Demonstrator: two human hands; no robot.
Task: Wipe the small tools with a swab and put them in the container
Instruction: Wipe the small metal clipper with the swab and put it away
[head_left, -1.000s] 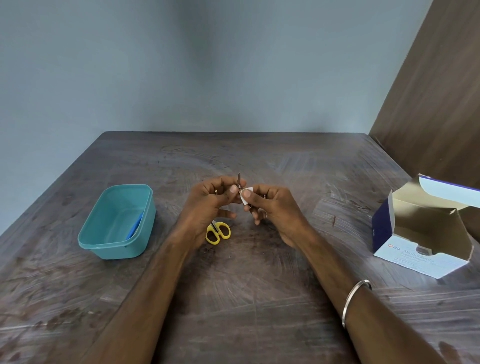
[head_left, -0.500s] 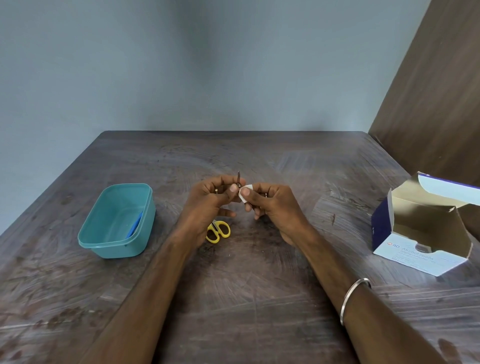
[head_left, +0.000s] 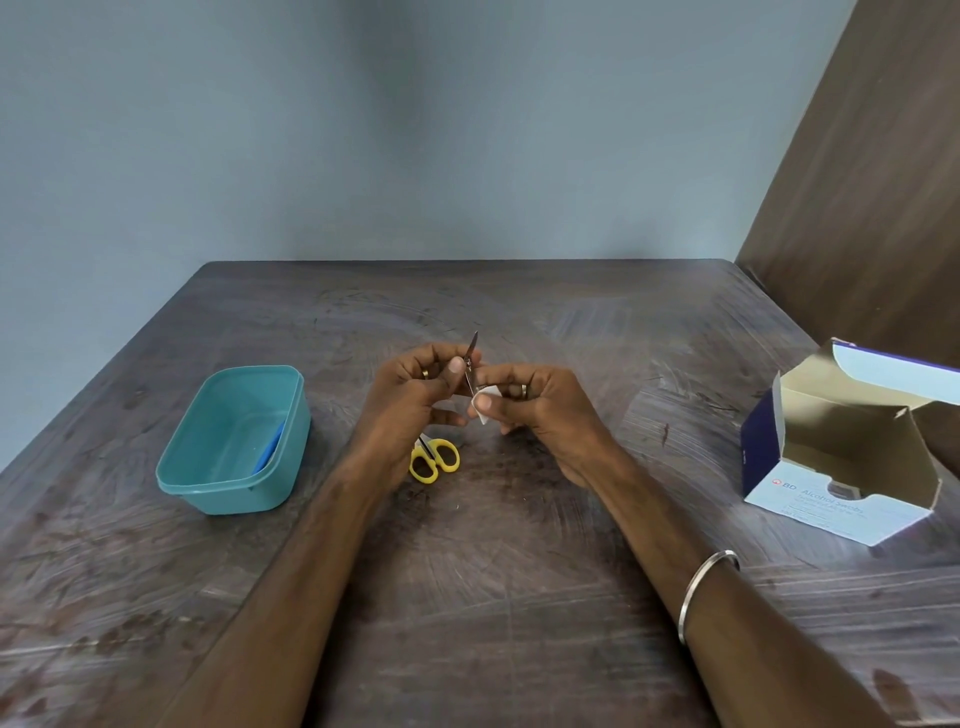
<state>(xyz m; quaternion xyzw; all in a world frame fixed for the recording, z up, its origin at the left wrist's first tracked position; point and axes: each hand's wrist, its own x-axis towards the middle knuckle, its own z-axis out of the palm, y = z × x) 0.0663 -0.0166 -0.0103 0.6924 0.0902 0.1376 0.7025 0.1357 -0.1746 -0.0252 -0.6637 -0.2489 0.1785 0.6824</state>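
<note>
Two hands work together: the left hand (head_left: 415, 387) pinches a thin metal tool (head_left: 470, 364) upright, exposing it; the right hand (head_left: 524, 402) pinches a white swab (head_left: 482, 413) against it.

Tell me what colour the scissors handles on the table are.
Yellow. The scissors show best in the head view, the only view here.

You can read "BD Alcohol Swabs" on the front of the open cardboard box (head_left: 810, 506); its smaller print is illegible.
</note>
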